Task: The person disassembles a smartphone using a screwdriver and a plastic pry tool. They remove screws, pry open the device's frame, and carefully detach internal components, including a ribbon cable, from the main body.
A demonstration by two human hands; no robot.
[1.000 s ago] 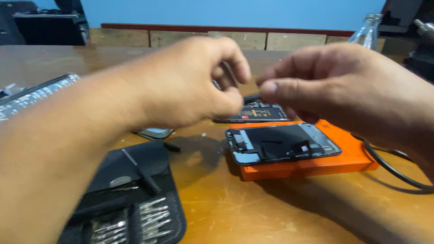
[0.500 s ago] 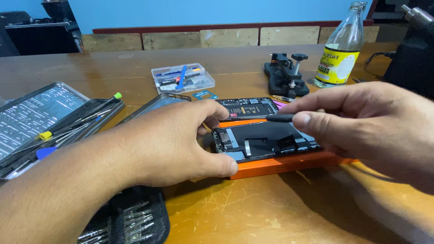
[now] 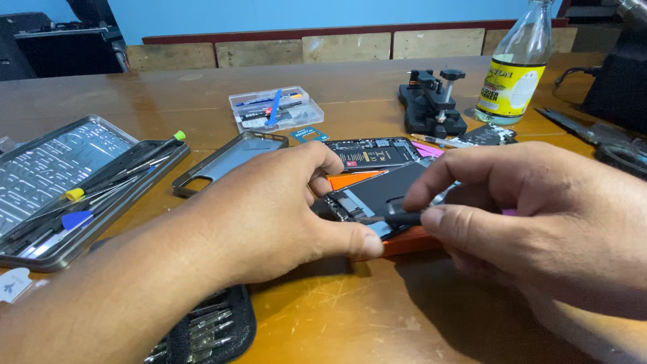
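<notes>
An opened smartphone (image 3: pixel 381 192) with its dark insides showing lies on an orange block (image 3: pixel 350 179) at the middle of the wooden table. My left hand (image 3: pixel 269 212) grips the phone's near left corner, thumb pressed along the block's front edge. My right hand (image 3: pixel 539 216) pinches a small black screwdriver (image 3: pixel 394 218) between thumb and fingers, its tip pointing left onto the phone's lower left area. The phone's right half is hidden behind my right hand.
A metal tool tray (image 3: pixel 74 192) lies at left, a black bit pouch (image 3: pixel 209 330) near the front. Behind the phone are a grey phone case (image 3: pixel 226 162), a dark phone panel (image 3: pixel 374 154), a clear parts box (image 3: pixel 276 111), a black clamp (image 3: pixel 431 101) and a glass bottle (image 3: pixel 515 64).
The view has steadied and moved closer. My right hand has brought the screwdriver lower and leftward onto the phone; my left hand has settled on the phone's corner.
</notes>
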